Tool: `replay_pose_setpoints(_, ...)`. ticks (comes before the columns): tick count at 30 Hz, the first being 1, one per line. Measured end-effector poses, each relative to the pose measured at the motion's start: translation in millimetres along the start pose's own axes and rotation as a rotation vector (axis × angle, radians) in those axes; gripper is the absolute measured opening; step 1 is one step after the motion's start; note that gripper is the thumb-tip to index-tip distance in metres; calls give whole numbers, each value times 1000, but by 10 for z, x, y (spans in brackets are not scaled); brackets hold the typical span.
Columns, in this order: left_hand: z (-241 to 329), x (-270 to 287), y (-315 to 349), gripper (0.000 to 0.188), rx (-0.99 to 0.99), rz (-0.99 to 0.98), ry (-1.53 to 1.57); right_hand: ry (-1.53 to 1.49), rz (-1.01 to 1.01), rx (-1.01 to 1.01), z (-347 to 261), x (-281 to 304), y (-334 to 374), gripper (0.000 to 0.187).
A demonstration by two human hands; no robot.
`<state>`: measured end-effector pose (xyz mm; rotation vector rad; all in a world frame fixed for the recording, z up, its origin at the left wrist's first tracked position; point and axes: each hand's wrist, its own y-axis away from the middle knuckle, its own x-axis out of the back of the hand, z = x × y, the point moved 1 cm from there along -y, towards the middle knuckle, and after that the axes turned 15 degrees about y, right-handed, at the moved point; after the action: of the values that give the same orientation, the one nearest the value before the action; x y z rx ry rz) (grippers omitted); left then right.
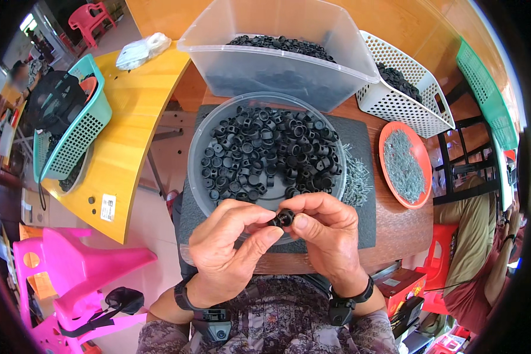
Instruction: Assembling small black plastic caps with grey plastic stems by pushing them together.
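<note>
Just in front of a round clear tub (196, 177), my two hands meet over a small black plastic part (284, 217). Thumb and fingers of my left hand (233, 233) pinch one side of it. My right hand (330, 233) grips the other side between thumb and forefinger. Whether it is one part or two joined pieces I cannot tell. Many similar black plastic caps (253, 141) lie in the tub. A heap of metal screws (355, 177) rests on the dark mat (360, 227) to the tub's right.
Behind the tub stands a large clear bin (265, 82) of black parts, with a white basket (395, 106) beside it. An orange plate (405, 165) of screws is at the right. A yellow table (130, 106), pink chair (82, 265) and a seated person (478, 253) flank me.
</note>
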<state>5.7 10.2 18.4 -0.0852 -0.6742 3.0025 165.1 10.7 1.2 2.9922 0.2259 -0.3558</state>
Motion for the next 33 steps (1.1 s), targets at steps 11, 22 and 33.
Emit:
replay_pose_setpoints(11, 8, -8, -23, 19, -43, -11, -67, -12, 4, 36, 12, -17, -2, 21)
replay_pose_setpoints(22, -1, 1, 10, 24, 190, 29, 86, 172, 69, 133, 25, -46, 42, 17)
replay_pose_setpoints(33, -9, -16, -9, 35, 189, -54, 28, 191, 34, 166, 26, -36, 39, 17)
